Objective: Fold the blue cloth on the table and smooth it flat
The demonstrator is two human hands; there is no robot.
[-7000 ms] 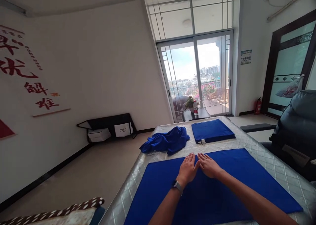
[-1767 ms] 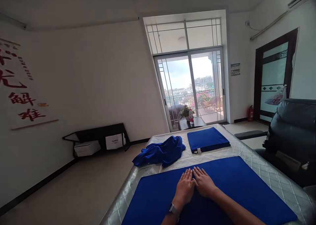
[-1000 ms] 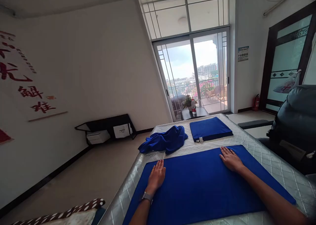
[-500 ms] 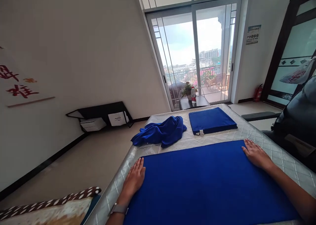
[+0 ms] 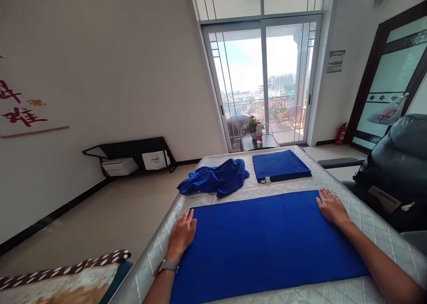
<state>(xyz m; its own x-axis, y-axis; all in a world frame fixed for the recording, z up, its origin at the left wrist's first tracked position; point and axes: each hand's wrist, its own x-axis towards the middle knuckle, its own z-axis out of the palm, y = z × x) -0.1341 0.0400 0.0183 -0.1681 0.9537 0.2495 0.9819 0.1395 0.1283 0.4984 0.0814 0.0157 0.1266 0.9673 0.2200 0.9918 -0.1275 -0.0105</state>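
Observation:
A blue cloth (image 5: 263,242) lies spread flat in a long rectangle on the quilted mattress (image 5: 333,293). My left hand (image 5: 182,233) rests palm down at its far left corner, fingers stretched out, a watch band on the wrist. At the far right corner, my right hand (image 5: 333,207) lies flat with its fingers extended over the edge. Beyond the cloth, a crumpled blue cloth (image 5: 216,177) sits in a heap at the left. To its right is a neatly folded stack of blue cloth (image 5: 282,165) with a white tag on its near edge.
A dark padded chair (image 5: 396,162) stands along the right side. Past the mattress are a small table with a water bottle (image 5: 259,133) and a potted plant, before a sliding glass door. A black rack (image 5: 133,150) with boxes stands against the left wall. A patterned bedcover (image 5: 66,282) is at lower left.
The head view has shifted slightly, showing more of the near mattress and the cloth's near edge. Both hands stay flat on the cloth's far corners.

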